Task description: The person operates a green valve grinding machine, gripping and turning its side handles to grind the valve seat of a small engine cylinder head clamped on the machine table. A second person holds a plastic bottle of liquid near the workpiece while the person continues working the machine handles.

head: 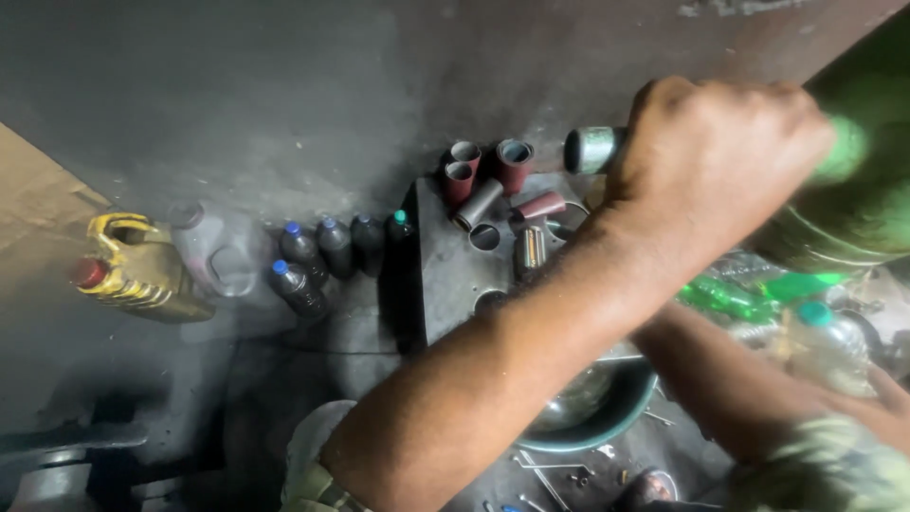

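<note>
My left hand (716,156) is closed in a fist around a short grey metal tube (590,149), whose open end sticks out to the left of the fist. Just right of the fist there is a large green cylindrical body (858,190), blurred. My left forearm crosses the picture from bottom centre to upper right. My right forearm (730,379) comes in from the bottom right and runs under the left forearm; the right hand itself is hidden. Below the tube lies a dark metal block (445,275) with round holes, bearing several maroon and grey sleeves (515,161).
Several dark bottles with blue caps (301,284) stand left of the block, beside a grey jug (210,251) and a yellow jug with a red cap (133,270). A teal bowl (607,422) sits under my arms. Green plastic bottles (758,294) lie at right. Screws (545,474) are scattered below.
</note>
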